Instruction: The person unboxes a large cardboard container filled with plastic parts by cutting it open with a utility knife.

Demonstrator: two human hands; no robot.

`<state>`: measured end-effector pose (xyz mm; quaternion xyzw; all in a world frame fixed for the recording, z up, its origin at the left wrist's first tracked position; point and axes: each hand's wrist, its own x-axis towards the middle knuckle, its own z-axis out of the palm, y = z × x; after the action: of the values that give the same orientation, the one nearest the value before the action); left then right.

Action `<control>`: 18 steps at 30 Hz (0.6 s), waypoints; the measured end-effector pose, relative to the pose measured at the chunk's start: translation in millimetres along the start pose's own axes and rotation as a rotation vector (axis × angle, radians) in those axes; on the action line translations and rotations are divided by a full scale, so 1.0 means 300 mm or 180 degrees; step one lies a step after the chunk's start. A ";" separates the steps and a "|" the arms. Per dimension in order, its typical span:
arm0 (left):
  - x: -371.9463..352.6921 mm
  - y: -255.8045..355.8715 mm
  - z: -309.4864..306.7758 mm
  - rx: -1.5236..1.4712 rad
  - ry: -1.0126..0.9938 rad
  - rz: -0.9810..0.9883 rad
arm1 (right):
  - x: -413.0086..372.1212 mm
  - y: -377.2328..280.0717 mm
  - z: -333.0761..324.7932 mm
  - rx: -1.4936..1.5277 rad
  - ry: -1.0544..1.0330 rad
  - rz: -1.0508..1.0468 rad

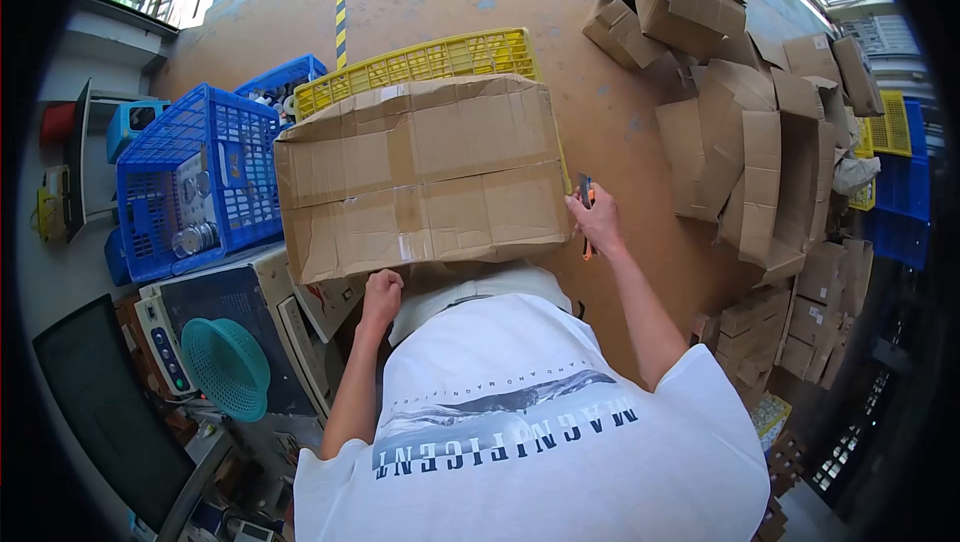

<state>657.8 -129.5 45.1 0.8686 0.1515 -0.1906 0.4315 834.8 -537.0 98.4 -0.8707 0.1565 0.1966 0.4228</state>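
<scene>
A large brown cardboard box point(470, 152) rests over a yellow crate point(430, 60), its taped flaps facing up. My right hand point(597, 220) is closed around an orange and black utility knife point(587, 198), just off the box's right edge. At the near left edge of the box is my left hand point(383, 297), its fingers curled against the cardboard; what they hold, if anything, is hidden.
Blue crates point(215, 177) with metal parts stand at the left, above a machine with a teal basket point(225, 367). Empty cardboard boxes point(745, 152) are piled at the right. A dark monitor point(110, 412) is at the lower left.
</scene>
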 end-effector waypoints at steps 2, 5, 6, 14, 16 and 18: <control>0.007 -0.061 -0.027 -0.0092 -0.0129 0.0131 | 0.037 -0.025 0.143 -0.0225 0.0332 -0.0363; 0.014 -0.131 -0.103 -0.0224 0.0074 0.0330 | 0.010 -0.095 0.271 -0.1353 0.1035 -0.0667; 0.013 -0.157 -0.134 -0.0245 0.0070 0.0346 | 0.008 -0.109 0.288 -0.1372 0.1054 -0.0670; -0.076 -0.425 -0.322 -0.0011 0.0446 0.0330 | 0.073 -0.139 0.297 -0.1456 0.1178 0.0211; -0.098 -0.430 -0.307 0.0015 0.0432 0.0274 | 0.083 -0.138 0.279 -0.1422 0.1111 0.0231; -0.134 -0.408 -0.260 0.0064 0.0662 0.0334 | 0.095 -0.128 0.263 -0.1385 0.1027 0.0269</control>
<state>585.7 0.7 22.2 0.8947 0.1477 -0.0781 0.4142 859.9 -454.3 66.1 -0.9538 0.2122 0.1019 0.1868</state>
